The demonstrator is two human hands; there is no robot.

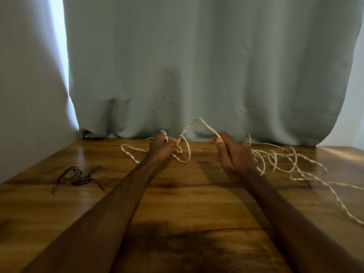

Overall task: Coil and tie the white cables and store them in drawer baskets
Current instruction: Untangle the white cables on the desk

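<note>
Step in hand: coiling. No coil is tied and no basket is in view, so the task appears to be at an early stage.

**Grip state**
- The left hand is closed as a fist round the cable. A short twisted end stands up just above the fist.
- The right hand pinches the cable between thumb and fingertips. The other fingers are curled loosely below the pinch.

**Cable position**
- Between the two grips the cable rises to a peak, clear of the table.
- Just below the left grip hang one or two small loops. On its outer side, a longer twisted run lies on the table.
- Beyond the right grip, on its outer side, most of the length lies in a loose tangle on the table and trails off toward the near right edge.

**Next move, as judged**
- Feed slack from the right grip into the left fist, one turn at a time.
- Keep the turns alike in size. The tangle past the right grip is likely to snag, so draw from it slowly.

**Other items**
- A dark cord lies well outside the left grip.
- A curtain hangs beyond both hands.
</note>
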